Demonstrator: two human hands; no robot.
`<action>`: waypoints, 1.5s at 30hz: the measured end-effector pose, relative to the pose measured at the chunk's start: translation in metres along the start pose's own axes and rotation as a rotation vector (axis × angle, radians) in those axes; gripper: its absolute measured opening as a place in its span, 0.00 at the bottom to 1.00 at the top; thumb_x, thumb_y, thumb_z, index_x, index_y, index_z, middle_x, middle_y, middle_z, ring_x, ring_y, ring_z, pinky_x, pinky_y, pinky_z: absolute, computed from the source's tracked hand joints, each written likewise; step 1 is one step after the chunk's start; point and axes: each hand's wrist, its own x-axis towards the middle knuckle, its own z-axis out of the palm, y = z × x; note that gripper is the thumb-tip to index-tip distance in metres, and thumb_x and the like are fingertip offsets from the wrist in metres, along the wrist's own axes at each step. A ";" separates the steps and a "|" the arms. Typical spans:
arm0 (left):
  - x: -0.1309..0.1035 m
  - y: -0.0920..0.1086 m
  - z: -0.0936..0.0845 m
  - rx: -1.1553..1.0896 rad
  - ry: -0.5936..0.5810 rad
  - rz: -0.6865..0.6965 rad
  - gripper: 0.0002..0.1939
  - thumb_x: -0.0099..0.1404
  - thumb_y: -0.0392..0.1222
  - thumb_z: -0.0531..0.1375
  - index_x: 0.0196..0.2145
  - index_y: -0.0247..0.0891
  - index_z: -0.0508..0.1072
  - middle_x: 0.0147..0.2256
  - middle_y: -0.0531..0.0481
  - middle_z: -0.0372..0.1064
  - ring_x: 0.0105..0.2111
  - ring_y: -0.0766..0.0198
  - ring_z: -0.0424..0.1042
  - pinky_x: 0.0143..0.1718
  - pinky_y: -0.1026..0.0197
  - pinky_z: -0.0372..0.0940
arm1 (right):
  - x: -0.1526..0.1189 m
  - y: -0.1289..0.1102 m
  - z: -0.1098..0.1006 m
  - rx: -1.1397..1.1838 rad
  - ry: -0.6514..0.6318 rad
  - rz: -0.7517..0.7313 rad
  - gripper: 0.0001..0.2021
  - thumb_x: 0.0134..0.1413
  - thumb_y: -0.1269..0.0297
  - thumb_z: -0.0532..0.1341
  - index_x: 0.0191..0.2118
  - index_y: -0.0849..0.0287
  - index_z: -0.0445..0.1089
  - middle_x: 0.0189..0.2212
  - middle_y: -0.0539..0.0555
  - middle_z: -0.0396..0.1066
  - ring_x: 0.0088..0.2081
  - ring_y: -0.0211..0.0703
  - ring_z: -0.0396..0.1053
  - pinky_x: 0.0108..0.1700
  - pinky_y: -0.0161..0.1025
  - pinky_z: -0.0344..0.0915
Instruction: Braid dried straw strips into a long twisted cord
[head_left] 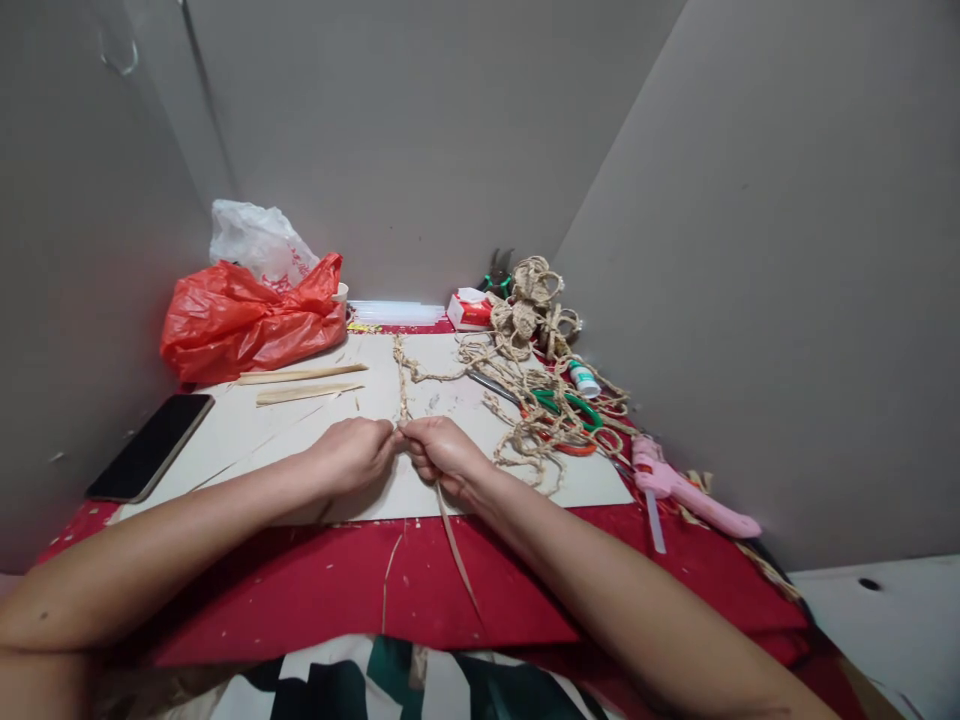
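A braided straw cord (403,385) runs from the far part of the white board down to my two hands, which meet near the board's middle. My left hand (360,452) is closed, its fingers pinching the cord's near end. Right beside it, my right hand (442,452) is closed too, thumb and fingers on the same end. From under the right hand a thin loose strand (456,550) hangs over the red cloth toward my lap. The exact grip between the fingertips is partly hidden.
Left on the white board (300,345) lie flat dry strips (311,393), near a phone (150,447) and a red plastic bag (247,320). To the right are tangled braided cord (517,440), scissors (570,408), a white bottle (583,380) and a pink glue gun (690,490). Grey panels enclose the table.
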 end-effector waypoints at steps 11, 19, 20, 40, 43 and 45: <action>-0.027 0.042 0.021 0.074 -0.059 0.082 0.17 0.66 0.41 0.44 0.40 0.34 0.70 0.31 0.39 0.72 0.29 0.56 0.70 0.32 0.59 0.59 | -0.009 -0.009 -0.008 0.033 -0.114 0.087 0.05 0.47 0.73 0.56 0.24 0.63 0.60 0.11 0.38 0.42 0.13 0.24 0.35 0.14 0.25 0.34; 0.011 0.012 0.002 -0.500 0.266 -0.038 0.12 0.64 0.44 0.48 0.34 0.35 0.68 0.29 0.49 0.66 0.30 0.64 0.64 0.34 0.63 0.58 | -0.004 -0.015 -0.027 0.084 -0.295 0.153 0.05 0.50 0.72 0.56 0.26 0.63 0.60 0.13 0.38 0.41 0.14 0.24 0.34 0.14 0.24 0.34; 0.019 0.010 0.005 -0.603 0.194 -0.041 0.11 0.63 0.43 0.49 0.31 0.35 0.67 0.26 0.51 0.65 0.27 0.66 0.63 0.32 0.63 0.57 | -0.002 -0.015 -0.028 0.078 -0.314 0.159 0.05 0.51 0.72 0.56 0.26 0.63 0.61 0.13 0.38 0.41 0.14 0.24 0.34 0.14 0.24 0.34; 0.044 0.011 0.019 -1.250 -0.312 -0.292 0.14 0.61 0.47 0.54 0.23 0.36 0.63 0.14 0.62 0.40 0.13 0.76 0.36 0.15 0.67 0.33 | -0.014 -0.019 -0.045 -1.301 0.021 -0.451 0.14 0.60 0.65 0.50 0.36 0.62 0.72 0.32 0.60 0.74 0.33 0.42 0.67 0.33 0.36 0.54; 0.043 0.013 0.021 -1.228 -0.257 -0.279 0.14 0.62 0.46 0.54 0.23 0.36 0.64 0.13 0.61 0.42 0.12 0.76 0.39 0.15 0.66 0.34 | -0.020 -0.024 -0.046 -1.347 0.001 -0.433 0.16 0.62 0.62 0.48 0.37 0.61 0.72 0.32 0.59 0.74 0.32 0.42 0.67 0.32 0.35 0.52; 0.042 0.014 0.022 -1.194 -0.209 -0.266 0.13 0.62 0.45 0.54 0.22 0.35 0.65 0.12 0.61 0.44 0.12 0.76 0.41 0.15 0.66 0.34 | -0.024 -0.030 -0.048 -1.379 -0.003 -0.397 0.17 0.62 0.62 0.48 0.35 0.62 0.72 0.31 0.59 0.73 0.31 0.41 0.66 0.32 0.35 0.52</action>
